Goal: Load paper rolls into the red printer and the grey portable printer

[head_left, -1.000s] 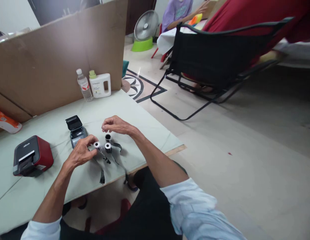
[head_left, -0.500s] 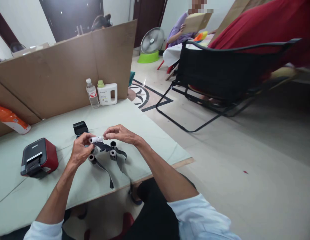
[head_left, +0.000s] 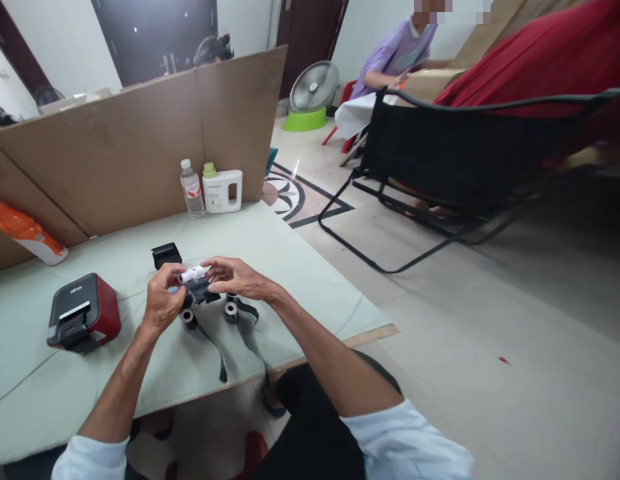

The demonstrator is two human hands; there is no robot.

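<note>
My left hand and my right hand hold a small white paper roll between their fingertips, a little above the pale green table. A dark strip hangs from the roll under my right thumb. Below my hands two more small rolls lie on the table with dark strips trailing toward the front edge. A small black printer with its lid open sits just behind my left hand.
A red and black label printer stands at the left. A water bottle and a white jug stand against a cardboard screen. A black folding chair, a floor fan and a seated person in purple are beyond.
My left hand lifted the white roll off the table and my right hand came over to meet it; both now hold it. The view has tilted up slightly.
</note>
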